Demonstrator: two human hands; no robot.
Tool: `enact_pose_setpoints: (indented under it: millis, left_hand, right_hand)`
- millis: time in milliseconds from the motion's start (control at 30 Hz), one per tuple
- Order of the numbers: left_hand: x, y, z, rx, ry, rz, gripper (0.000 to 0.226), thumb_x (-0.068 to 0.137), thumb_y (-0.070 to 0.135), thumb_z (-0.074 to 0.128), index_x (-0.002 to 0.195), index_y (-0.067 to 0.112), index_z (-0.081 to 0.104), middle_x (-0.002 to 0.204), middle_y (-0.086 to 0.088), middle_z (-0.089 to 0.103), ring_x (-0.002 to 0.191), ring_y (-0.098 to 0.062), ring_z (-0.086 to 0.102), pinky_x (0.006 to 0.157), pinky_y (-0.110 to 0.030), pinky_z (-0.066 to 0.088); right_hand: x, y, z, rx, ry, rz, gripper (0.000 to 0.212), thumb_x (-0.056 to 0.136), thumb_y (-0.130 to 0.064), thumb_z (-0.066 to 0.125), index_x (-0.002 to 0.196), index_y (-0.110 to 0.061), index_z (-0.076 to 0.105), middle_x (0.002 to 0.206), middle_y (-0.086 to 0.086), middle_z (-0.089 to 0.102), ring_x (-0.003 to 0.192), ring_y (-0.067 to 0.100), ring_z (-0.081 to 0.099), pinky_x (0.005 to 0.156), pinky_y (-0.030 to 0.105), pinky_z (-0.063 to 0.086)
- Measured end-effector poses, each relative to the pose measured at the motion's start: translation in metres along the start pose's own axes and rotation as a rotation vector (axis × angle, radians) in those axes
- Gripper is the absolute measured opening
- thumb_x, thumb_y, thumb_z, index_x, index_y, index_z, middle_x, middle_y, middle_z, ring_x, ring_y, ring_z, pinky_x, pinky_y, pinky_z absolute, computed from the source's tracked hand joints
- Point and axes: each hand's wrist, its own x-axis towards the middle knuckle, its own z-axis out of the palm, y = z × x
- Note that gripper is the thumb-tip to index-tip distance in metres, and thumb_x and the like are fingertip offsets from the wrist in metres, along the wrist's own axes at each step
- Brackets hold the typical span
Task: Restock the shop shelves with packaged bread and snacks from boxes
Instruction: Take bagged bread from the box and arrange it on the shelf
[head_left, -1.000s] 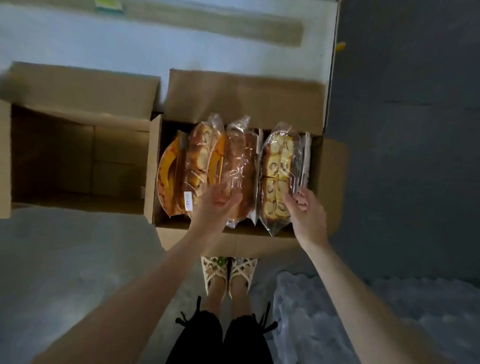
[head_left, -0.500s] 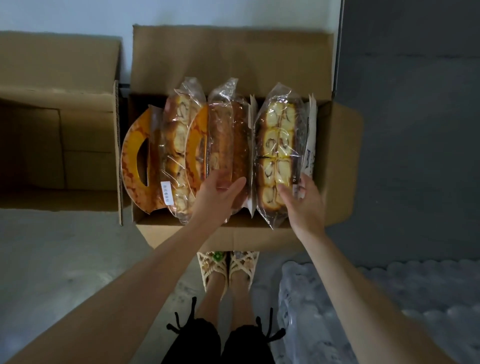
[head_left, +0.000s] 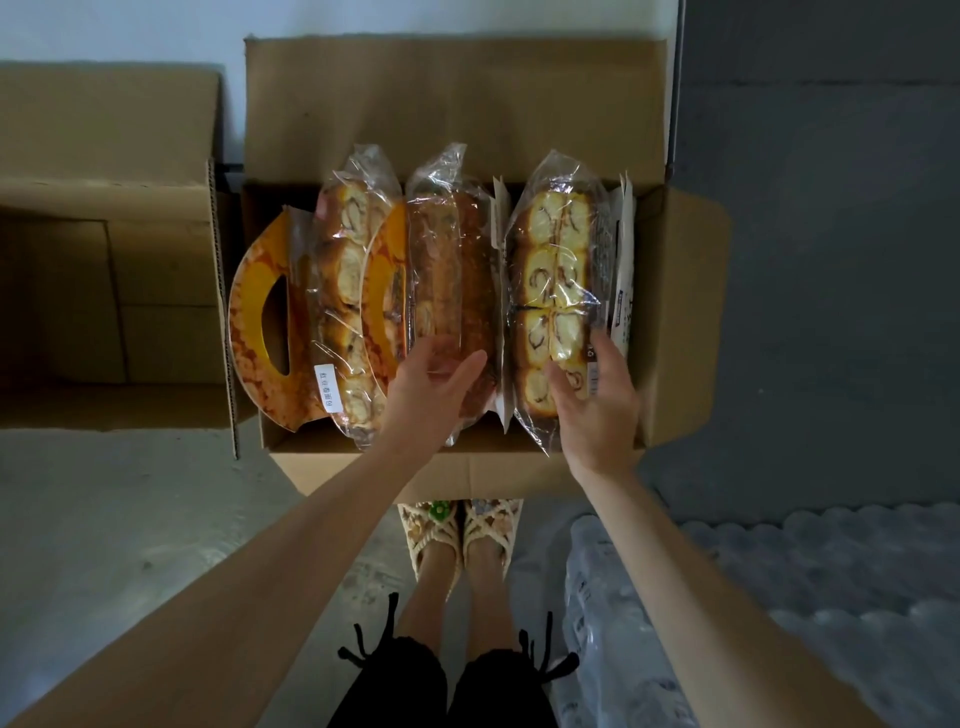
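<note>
An open cardboard box (head_left: 680, 312) on the floor holds several clear-wrapped bread packs standing on edge. My left hand (head_left: 431, 395) grips the near end of the middle loaf pack (head_left: 447, 270), thumb on its right side and fingers on its left. My right hand (head_left: 597, 410) holds the near end of the right pack of swirl rolls (head_left: 553, 260), thumb on its face and fingers round its right side. A third swirl-roll pack (head_left: 348, 270) stands to the left, beside an orange card carrier with a handle slot (head_left: 254, 332).
An empty open cardboard box (head_left: 104, 260) sits to the left, touching the full one. A plastic-wrapped pack of bottles (head_left: 779, 597) lies at the lower right. My feet in woven sandals (head_left: 457, 530) stand just in front of the box. A white wall runs behind.
The view has moved in closer over the full box. Both hands stayed on the near ends of the same two packs, spreading wider round them.
</note>
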Motion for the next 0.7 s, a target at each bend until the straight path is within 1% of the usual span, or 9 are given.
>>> enact_pose_setpoints:
  millis: [133, 233, 300, 333, 433, 533, 567, 633, 700]
  left_hand:
    - [0.002, 0.001, 0.0, 0.011, -0.001, 0.002, 0.041, 0.092, 0.035, 0.061, 0.127, 0.014, 0.054, 0.102, 0.006, 0.063, 0.097, -0.012, 0.062, 0.069, -0.015, 0.045]
    - [0.005, -0.002, 0.001, 0.026, 0.009, 0.008, 0.04, 0.092, 0.036, 0.062, 0.125, 0.014, 0.056, 0.105, 0.004, 0.065, 0.098, -0.012, 0.062, 0.07, -0.015, 0.045]
    - [0.007, -0.003, 0.002, 0.025, 0.012, 0.005, 0.04, 0.091, 0.037, 0.063, 0.124, 0.015, 0.056, 0.104, 0.004, 0.066, 0.098, -0.012, 0.063, 0.073, -0.017, 0.047]
    - [0.007, -0.003, 0.002, 0.02, 0.013, 0.0, 0.04, 0.091, 0.037, 0.063, 0.124, 0.015, 0.057, 0.105, 0.003, 0.066, 0.098, -0.013, 0.063, 0.074, -0.018, 0.048]
    - [0.009, -0.005, 0.002, 0.023, 0.018, -0.01, 0.039, 0.091, 0.038, 0.063, 0.123, 0.015, 0.057, 0.105, 0.003, 0.066, 0.098, -0.013, 0.063, 0.072, -0.017, 0.047]
    - [0.013, -0.006, 0.003, 0.024, 0.02, -0.016, 0.037, 0.091, 0.038, 0.063, 0.12, 0.016, 0.058, 0.103, 0.003, 0.065, 0.097, -0.014, 0.063, 0.069, -0.017, 0.046]
    - [0.014, -0.006, 0.003, 0.019, 0.02, -0.019, 0.034, 0.091, 0.038, 0.063, 0.118, 0.017, 0.058, 0.102, 0.003, 0.065, 0.096, -0.014, 0.063, 0.067, -0.017, 0.045]
    - [0.017, -0.009, 0.004, 0.01, 0.019, -0.015, 0.031, 0.091, 0.037, 0.063, 0.115, 0.017, 0.058, 0.102, 0.002, 0.066, 0.096, -0.016, 0.063, 0.069, -0.018, 0.046]
    - [0.02, -0.011, 0.004, 0.013, 0.026, -0.009, 0.032, 0.091, 0.038, 0.063, 0.114, 0.016, 0.058, 0.103, 0.0, 0.066, 0.097, -0.017, 0.064, 0.072, -0.022, 0.049]
  right_hand:
    - [0.005, 0.003, 0.001, -0.052, -0.073, 0.061, 0.073, 0.088, -0.031, 0.069, 0.147, -0.007, 0.034, 0.152, 0.009, 0.038, 0.141, 0.021, 0.033, 0.117, 0.043, 0.029]
    - [0.011, 0.005, 0.008, -0.178, -0.145, 0.041, 0.083, 0.087, -0.048, 0.065, 0.151, -0.011, 0.026, 0.153, 0.007, 0.036, 0.141, 0.022, 0.033, 0.116, 0.041, 0.029]
    - [0.019, 0.004, 0.01, -0.246, -0.194, 0.11, 0.089, 0.089, -0.052, 0.06, 0.153, -0.009, 0.016, 0.156, 0.008, 0.031, 0.142, 0.026, 0.031, 0.114, 0.039, 0.027]
    - [0.023, 0.001, 0.01, -0.25, -0.211, 0.156, 0.091, 0.089, -0.054, 0.059, 0.153, -0.009, 0.014, 0.155, 0.009, 0.033, 0.141, 0.027, 0.033, 0.113, 0.04, 0.03]
    - [0.035, 0.0, 0.011, -0.147, -0.246, 0.272, 0.089, 0.087, -0.055, 0.06, 0.153, -0.013, 0.018, 0.149, 0.005, 0.044, 0.135, 0.027, 0.043, 0.112, 0.044, 0.035]
    - [0.044, 0.003, 0.01, 0.019, -0.274, 0.39, 0.083, 0.088, -0.051, 0.061, 0.153, -0.017, 0.021, 0.147, 0.001, 0.046, 0.135, 0.023, 0.043, 0.114, 0.04, 0.033]
    - [0.046, 0.005, 0.009, 0.06, -0.281, 0.414, 0.08, 0.088, -0.051, 0.061, 0.152, -0.019, 0.025, 0.144, -0.001, 0.049, 0.133, 0.022, 0.045, 0.113, 0.04, 0.035]
    - [0.048, 0.011, 0.008, 0.076, -0.276, 0.405, 0.067, 0.087, -0.052, 0.062, 0.145, -0.023, 0.041, 0.126, -0.007, 0.059, 0.117, 0.016, 0.055, 0.105, 0.035, 0.044]
    - [0.046, 0.014, 0.008, 0.042, -0.237, 0.356, 0.051, 0.09, -0.05, 0.06, 0.133, -0.023, 0.056, 0.108, -0.01, 0.062, 0.1, 0.01, 0.059, 0.088, 0.025, 0.05]
